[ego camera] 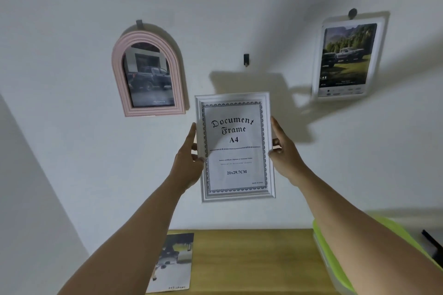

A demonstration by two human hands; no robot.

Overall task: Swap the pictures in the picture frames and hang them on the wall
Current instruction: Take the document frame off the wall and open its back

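I hold a white rectangular frame (235, 147) upright in front of the wall; its insert reads "Document Frame A4". My left hand (189, 163) grips its left edge and my right hand (284, 153) grips its right edge. Just above the frame, a small dark hook (246, 59) sticks out of the wall with nothing on it. On the left hangs a pink arched frame (147, 74) showing a dark pickup truck. At the right hangs a white rectangular frame (347, 57) with a picture of trucks in a meadow. A loose printed picture (173, 263) lies on the wooden table below.
The wooden table (251, 261) runs along the foot of the wall. A lime-green lidded box (335, 258) sits on its right end, partly behind my right forearm. A dark object (432, 239) shows at the far right edge.
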